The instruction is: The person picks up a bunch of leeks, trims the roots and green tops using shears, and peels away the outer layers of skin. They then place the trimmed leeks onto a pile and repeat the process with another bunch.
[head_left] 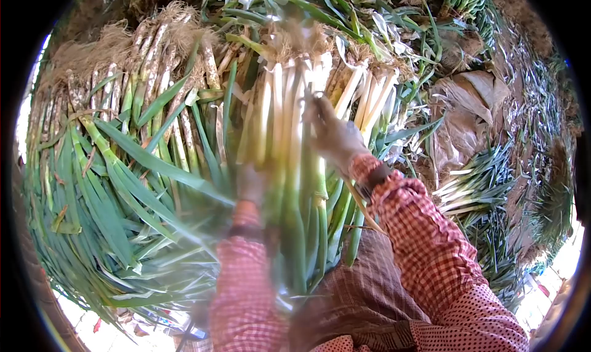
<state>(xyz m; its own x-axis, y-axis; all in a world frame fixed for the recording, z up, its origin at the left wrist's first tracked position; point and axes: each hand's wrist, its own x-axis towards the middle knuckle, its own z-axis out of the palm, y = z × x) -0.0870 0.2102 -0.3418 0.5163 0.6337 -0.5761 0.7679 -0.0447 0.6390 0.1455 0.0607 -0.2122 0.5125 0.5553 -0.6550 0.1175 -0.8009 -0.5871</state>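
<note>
A bundle of leeks (286, 115) with pale shanks, hairy roots at the top and green leaves below stands out in the middle of the head view, partly blurred. At its left side, my left hand (251, 183) is wrapped around the lower shanks, smeared by motion. My right hand (335, 133) lies against the right side of the bundle, its fingers pointing up toward the roots. Those fingertips are blurred, and I cannot tell whether they grip a stalk. More pale leeks (374, 100) lie just beyond the right hand.
A broad heap of uncleaned leeks (117, 100) with brown roots fills the left side. On the right are a crumpled brown sheet (465, 112) and a small pile of pale-stemmed greens (471, 189). Loose leaves and peelings (394, 29) cover the far side.
</note>
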